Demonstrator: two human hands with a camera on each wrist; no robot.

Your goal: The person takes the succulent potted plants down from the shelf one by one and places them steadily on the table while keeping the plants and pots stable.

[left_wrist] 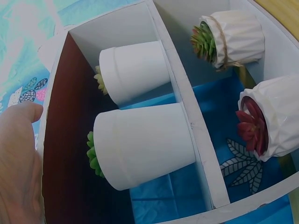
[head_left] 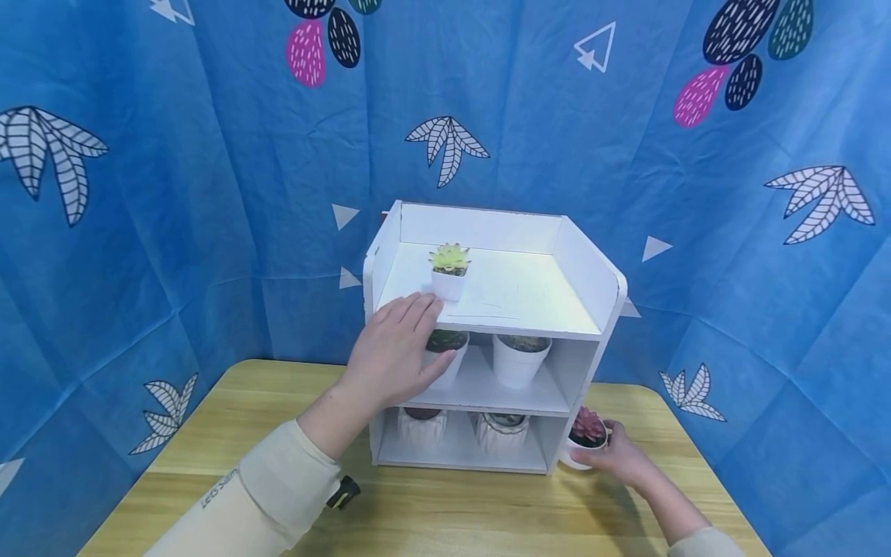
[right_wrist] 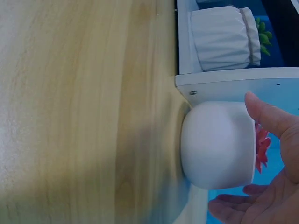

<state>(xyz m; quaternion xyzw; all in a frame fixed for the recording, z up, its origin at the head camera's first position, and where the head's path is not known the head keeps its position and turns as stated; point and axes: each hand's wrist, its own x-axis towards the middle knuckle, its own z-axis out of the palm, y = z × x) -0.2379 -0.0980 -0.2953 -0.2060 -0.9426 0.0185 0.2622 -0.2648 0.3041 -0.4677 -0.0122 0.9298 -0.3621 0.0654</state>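
Note:
A small white square pot with a light green succulent stands on the top shelf of a white shelf unit. My left hand reaches over that shelf's front edge, its fairly straight fingertips right at the pot's base and its thumb spread below. Beside the unit's right side, a round white pot with a red succulent rests on the table. My right hand is around this pot, thumb at the rim. In the right wrist view its other fingers spread loosely beyond the pot's side, with a gap.
Two plain white pots with green succulents occupy the middle shelf. Two ridged white pots stand on the bottom shelf. The wooden table extends in front of the unit, and a blue patterned curtain hangs behind and at both sides.

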